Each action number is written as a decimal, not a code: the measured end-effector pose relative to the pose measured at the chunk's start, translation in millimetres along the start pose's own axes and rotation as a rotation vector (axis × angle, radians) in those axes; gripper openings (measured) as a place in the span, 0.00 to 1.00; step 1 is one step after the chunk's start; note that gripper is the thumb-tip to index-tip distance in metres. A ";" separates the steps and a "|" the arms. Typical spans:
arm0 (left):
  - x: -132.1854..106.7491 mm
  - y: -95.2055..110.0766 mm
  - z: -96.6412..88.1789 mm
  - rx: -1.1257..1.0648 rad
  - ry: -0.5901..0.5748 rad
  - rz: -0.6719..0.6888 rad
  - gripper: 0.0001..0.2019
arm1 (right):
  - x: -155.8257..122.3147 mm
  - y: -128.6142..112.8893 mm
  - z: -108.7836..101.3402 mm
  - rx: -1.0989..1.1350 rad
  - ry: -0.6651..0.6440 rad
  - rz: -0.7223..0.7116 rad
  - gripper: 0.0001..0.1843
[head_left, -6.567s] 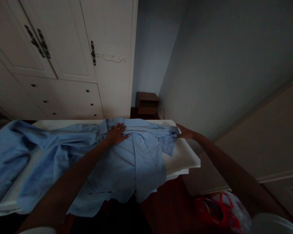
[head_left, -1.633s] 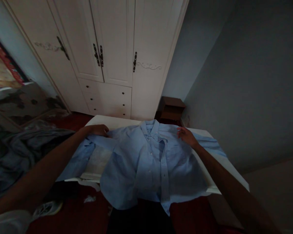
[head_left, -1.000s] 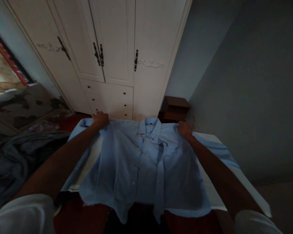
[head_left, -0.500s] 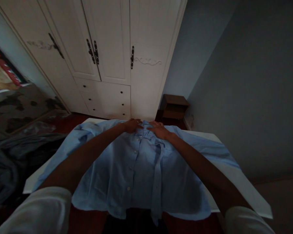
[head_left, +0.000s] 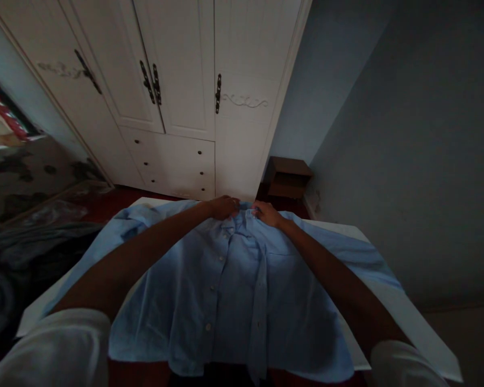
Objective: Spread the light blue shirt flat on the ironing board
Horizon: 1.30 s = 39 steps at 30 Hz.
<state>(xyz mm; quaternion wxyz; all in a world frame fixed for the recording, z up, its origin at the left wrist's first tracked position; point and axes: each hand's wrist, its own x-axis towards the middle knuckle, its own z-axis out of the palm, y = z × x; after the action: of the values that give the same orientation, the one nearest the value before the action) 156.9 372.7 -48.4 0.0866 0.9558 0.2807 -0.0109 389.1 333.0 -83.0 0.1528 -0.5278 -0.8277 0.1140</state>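
A light blue button-up shirt (head_left: 193,285) lies spread on a white table (head_left: 411,317), front side up and unbuttoned, its hem hanging over the near edge. Its sleeves stretch out to the left and right. At the collar, on the table's far side, my left hand (head_left: 225,207) has its fingers closed on the left part of the collar. My right hand (head_left: 267,213) pinches the collar's right part, a short gap away. The fingertips of both hands are partly hidden by cloth.
Beyond the table stands a white wardrobe (head_left: 185,102) with dark handles and small drawers. A brown nightstand (head_left: 289,176) is by the wall at the back right. Dark grey clothing (head_left: 28,269) is heaped at the left, with clear plastic (head_left: 60,212) behind it.
My hands, spread over the collar before, now grip it on either side and are slightly farther apart. The collar looks more opened out, and the shirt's hem sits slightly lower in view.
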 end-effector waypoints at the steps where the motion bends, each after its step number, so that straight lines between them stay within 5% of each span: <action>1: 1.8 -0.6 -3.0 -0.032 0.031 -0.050 0.07 | 0.5 0.7 3.5 -0.004 0.014 0.035 0.08; 5: 6.9 -1.6 -2.3 -0.063 0.223 -0.306 0.11 | 1.0 -1.6 21.6 -0.035 0.107 0.192 0.08; 11: 9.9 11.7 31.9 -0.110 0.433 -0.581 0.12 | -1.1 -15.7 35.0 -0.079 0.260 0.331 0.12; 16: 2.3 18.0 32.5 -0.180 0.589 -0.626 0.19 | -15.9 -32.1 25.6 -0.060 0.297 0.216 0.15; 21: -25.4 32.8 27.2 -0.260 0.591 -0.568 0.13 | -55.7 -51.1 24.2 0.030 0.244 0.018 0.14; 25: -72.4 79.7 40.8 -0.303 0.609 -0.515 0.13 | -107.0 -71.4 28.1 0.058 0.210 -0.097 0.17; 28: -123.9 131.6 58.7 -0.348 0.871 -0.542 0.11 | -152.5 -88.5 28.2 0.057 0.215 -0.119 0.18; 31: -180.6 181.3 82.4 -0.296 0.993 -0.603 0.12 | -199.2 -104.5 28.1 0.082 0.229 -0.113 0.18; 35: -237.4 225.7 118.1 -0.111 0.927 -0.493 0.11 | -251.9 -125.6 35.0 0.127 0.291 -0.059 0.18; 39: -251.4 252.7 144.6 -0.038 0.807 -0.428 0.14 | -279.2 -149.3 45.5 0.110 0.286 0.032 0.16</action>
<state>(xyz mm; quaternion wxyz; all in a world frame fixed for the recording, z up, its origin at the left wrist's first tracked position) 85.3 4.3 -133.0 -0.0164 0.8022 0.4835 0.3500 357.4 15.9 -109.9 0.2960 -0.5427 -0.7814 0.0853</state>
